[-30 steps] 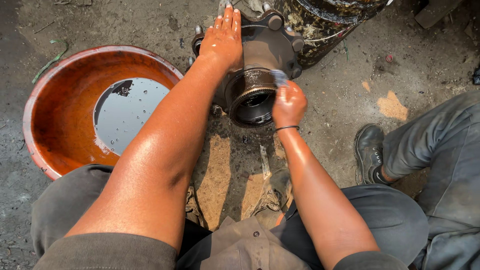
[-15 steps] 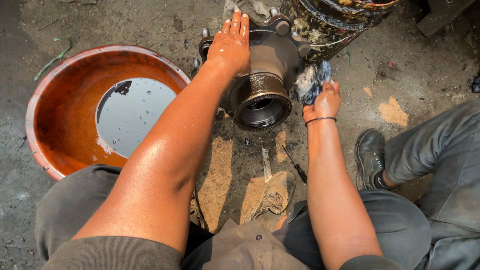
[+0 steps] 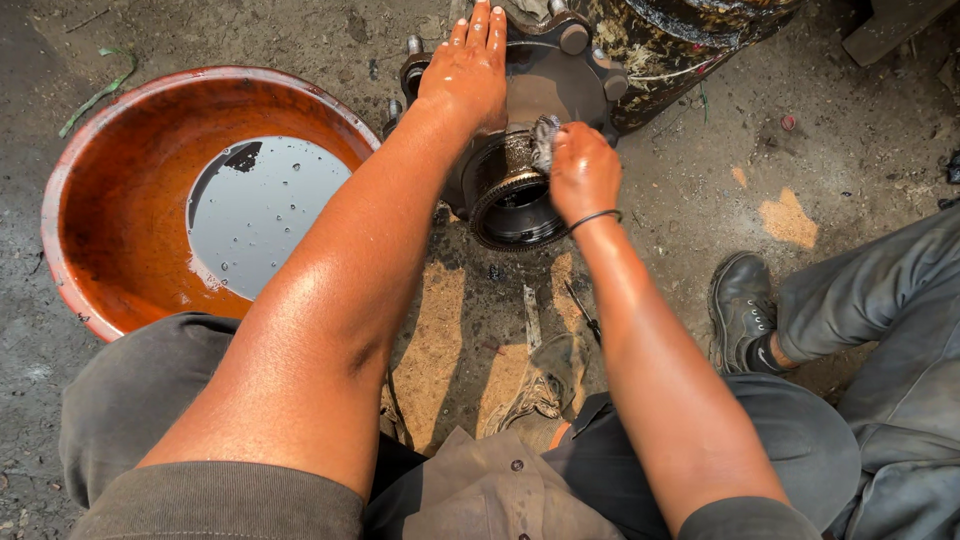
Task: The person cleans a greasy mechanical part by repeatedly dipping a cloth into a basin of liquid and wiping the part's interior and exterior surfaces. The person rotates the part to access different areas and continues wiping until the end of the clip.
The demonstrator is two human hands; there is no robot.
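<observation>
A dark, greasy metal wheel hub lies on the dirt in front of me, its threaded round neck facing me. My left hand rests flat with fingers spread on the hub's flange, next to its studs. My right hand is closed around a small grey rag and presses it against the top of the hub's neck. A thin black band circles my right wrist.
A big orange-brown basin holding dark liquid stands at the left. A grimy drum stands behind the hub. Another person's black shoe and grey trouser leg are at the right. My own worn shoe is below the hub.
My right hand with the rag has swung from the hub's right side back onto the top of its neck. The left hand stays on the flange.
</observation>
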